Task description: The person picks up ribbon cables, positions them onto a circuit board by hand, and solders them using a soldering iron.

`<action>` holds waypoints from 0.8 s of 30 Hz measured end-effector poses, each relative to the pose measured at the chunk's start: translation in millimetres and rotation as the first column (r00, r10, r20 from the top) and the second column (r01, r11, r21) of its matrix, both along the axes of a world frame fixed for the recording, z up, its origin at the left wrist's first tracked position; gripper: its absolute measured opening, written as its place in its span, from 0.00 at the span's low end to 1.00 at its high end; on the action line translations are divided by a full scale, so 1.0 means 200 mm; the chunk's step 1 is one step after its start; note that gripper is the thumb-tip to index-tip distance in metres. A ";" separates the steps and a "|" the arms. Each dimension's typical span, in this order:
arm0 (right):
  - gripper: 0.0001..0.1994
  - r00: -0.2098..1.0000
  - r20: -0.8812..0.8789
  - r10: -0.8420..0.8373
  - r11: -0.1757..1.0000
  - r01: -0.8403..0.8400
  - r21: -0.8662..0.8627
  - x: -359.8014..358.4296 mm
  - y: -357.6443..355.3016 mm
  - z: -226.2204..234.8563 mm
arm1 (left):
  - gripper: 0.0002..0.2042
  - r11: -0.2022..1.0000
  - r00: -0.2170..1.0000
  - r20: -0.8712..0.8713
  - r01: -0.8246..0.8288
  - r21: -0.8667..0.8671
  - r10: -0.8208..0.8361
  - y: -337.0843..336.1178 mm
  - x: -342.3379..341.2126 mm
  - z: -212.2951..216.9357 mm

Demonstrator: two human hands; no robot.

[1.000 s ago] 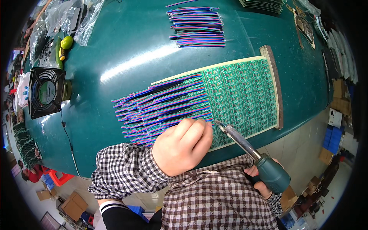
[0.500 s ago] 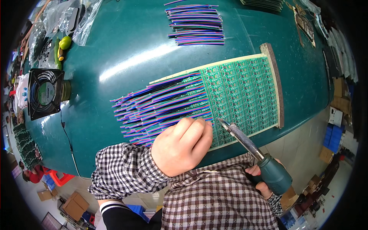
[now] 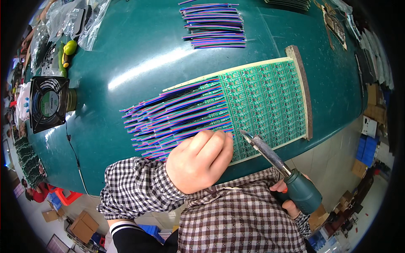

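A panel of green circuit boards lies on the table, its left part covered by rows of red, blue, green and black wires. My left hand is closed over the near end of the wire rows, fingertips pressed down at the boards; what they pinch is hidden under the fingers. My right hand grips the dark green handle of a soldering iron, partly hidden behind it. The iron's tip points up and left, close to the boards just right of my left fingertips; I cannot tell if it touches.
A wooden strip borders the panel's right end. A bundle of cut wires lies at the far side of the green table. At left stand a black fan with a cable, plastic bags and a yellow-green object.
Both hands and the soldering iron hold nearly the same place. The whole view has shifted very slightly; nothing has been taken up or let go.
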State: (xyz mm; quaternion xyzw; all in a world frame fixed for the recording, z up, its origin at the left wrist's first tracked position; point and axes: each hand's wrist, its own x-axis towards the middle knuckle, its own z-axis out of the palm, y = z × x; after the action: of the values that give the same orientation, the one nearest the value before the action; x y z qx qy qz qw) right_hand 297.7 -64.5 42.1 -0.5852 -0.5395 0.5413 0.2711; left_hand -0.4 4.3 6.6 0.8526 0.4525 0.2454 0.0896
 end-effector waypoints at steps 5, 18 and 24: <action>0.29 0.995 -0.086 -0.058 0.998 0.057 -0.010 0.01 -0.03 -0.01 | 0.20 1.000 1.000 0.007 0.022 -0.009 -0.022 0.01 -0.01 0.01; 0.31 0.994 -0.113 0.000 1.000 0.002 0.010 0.02 -0.03 -0.03 | 0.19 1.000 1.000 -0.024 0.005 0.008 -0.004 0.00 0.00 0.00; 0.27 0.998 -0.051 0.031 0.999 -0.030 0.015 0.00 0.00 -0.01 | 0.19 1.000 1.000 -0.022 -0.001 0.005 0.001 0.00 0.01 0.00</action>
State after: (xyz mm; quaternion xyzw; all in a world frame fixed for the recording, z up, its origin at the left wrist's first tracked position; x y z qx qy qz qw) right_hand 297.8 -63.9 41.1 -0.5609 -0.5453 0.5562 0.2806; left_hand 0.8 3.8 7.3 0.8553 0.4533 0.2371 0.0823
